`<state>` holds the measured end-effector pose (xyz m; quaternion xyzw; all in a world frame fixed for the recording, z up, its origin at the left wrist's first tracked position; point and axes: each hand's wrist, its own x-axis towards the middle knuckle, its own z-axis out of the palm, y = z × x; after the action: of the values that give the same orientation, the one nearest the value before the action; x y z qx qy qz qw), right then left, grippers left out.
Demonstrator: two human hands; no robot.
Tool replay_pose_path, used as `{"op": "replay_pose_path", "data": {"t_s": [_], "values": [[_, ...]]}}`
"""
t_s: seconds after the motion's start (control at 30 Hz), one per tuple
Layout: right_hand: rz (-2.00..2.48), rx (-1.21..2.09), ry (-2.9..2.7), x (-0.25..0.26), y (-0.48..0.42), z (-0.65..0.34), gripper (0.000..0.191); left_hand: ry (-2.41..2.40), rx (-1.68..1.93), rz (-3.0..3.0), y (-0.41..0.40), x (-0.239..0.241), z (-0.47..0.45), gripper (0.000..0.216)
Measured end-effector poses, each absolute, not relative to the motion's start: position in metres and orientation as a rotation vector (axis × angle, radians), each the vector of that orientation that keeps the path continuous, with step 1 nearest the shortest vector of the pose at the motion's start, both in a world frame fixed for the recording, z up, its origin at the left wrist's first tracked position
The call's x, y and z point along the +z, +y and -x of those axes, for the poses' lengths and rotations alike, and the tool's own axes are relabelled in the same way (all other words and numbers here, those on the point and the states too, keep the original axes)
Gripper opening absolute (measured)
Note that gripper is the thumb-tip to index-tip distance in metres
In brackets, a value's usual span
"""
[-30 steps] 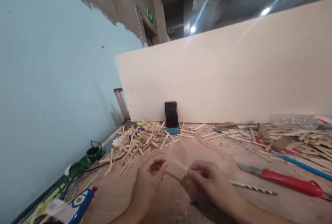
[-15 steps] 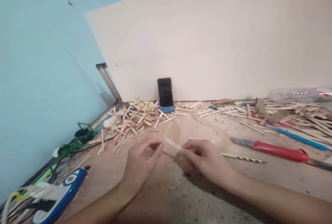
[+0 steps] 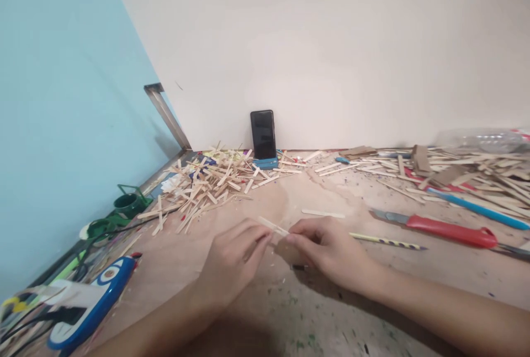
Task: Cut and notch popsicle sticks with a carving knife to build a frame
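Near the middle of the table, my right hand (image 3: 331, 248) pinches one end of a pale popsicle stick (image 3: 273, 226) between thumb and fingers. My left hand (image 3: 237, 252) is closed at the fingertips against the same spot, pressing on wood from the left. A second stick may lie along the first there; the fingers hide most of it. Just behind my right hand a single popsicle stick (image 3: 323, 213) rests flat. A yellow patterned pencil (image 3: 387, 241) sticks out to the right of that hand, and a small dark piece (image 3: 298, 267) lies below it.
A heap of popsicle sticks (image 3: 215, 180) spreads at back left, beside a phone (image 3: 263, 135) on a blue stand. To the right lie a red-handled knife (image 3: 451, 231), a blue pen-like tool (image 3: 480, 208) and more sticks. A blue-and-white power strip (image 3: 97, 302) with cables sits at left.
The stick that stood up from my left fingertips no longer rises there; my left hand has moved closer to my right. The view has tilted down slightly, uncovering the stick behind my right hand.
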<state>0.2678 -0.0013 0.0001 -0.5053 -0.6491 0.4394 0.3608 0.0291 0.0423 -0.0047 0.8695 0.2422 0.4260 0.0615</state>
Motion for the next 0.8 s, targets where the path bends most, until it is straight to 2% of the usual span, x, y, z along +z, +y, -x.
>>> {"op": "replay_pose_path", "data": {"t_s": [0.53, 0.8], "values": [[1.286, 1.187, -1.676, -0.001, -0.009, -0.264, 0.041, 0.562, 1.288, -2.713, 0.025, -0.004, -0.038, 0.016], [1.243, 1.296, -1.606, 0.005, -0.011, -0.261, 0.053, 0.592, 1.287, -2.655, 0.025, -0.002, -0.037, 0.017]]}}
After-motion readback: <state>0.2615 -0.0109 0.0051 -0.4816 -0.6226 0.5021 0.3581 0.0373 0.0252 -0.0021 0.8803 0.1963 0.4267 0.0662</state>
